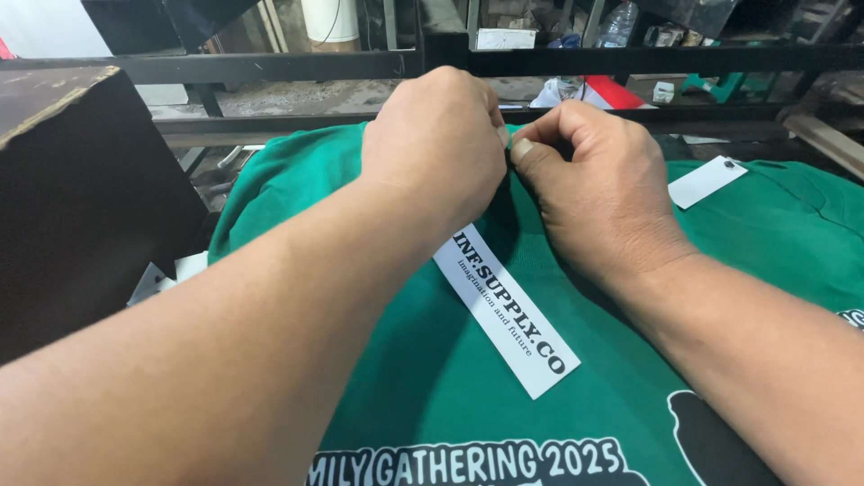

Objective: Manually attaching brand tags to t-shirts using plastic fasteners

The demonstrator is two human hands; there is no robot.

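The green shirt (432,378) lay flat, its collar edge pinched under both hands. A dark box (81,207) crowded the left edge. The left hand (436,144) was closed, fingertips meeting the right hand (598,193), apparently nipping fabric there. A long white tag (508,310) trailed beneath them; a small white tag (706,182) sat off right, black rails (270,67) behind.

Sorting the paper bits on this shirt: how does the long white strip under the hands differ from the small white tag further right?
The long white strip is narrow and lengthy and carries dark print; the small white tag is short, shows no print and has a dark dot at one corner. The strip runs under the left hand, by the right hand; the tag lies apart, untouched. Both are white, flat and rest on the green shirt.
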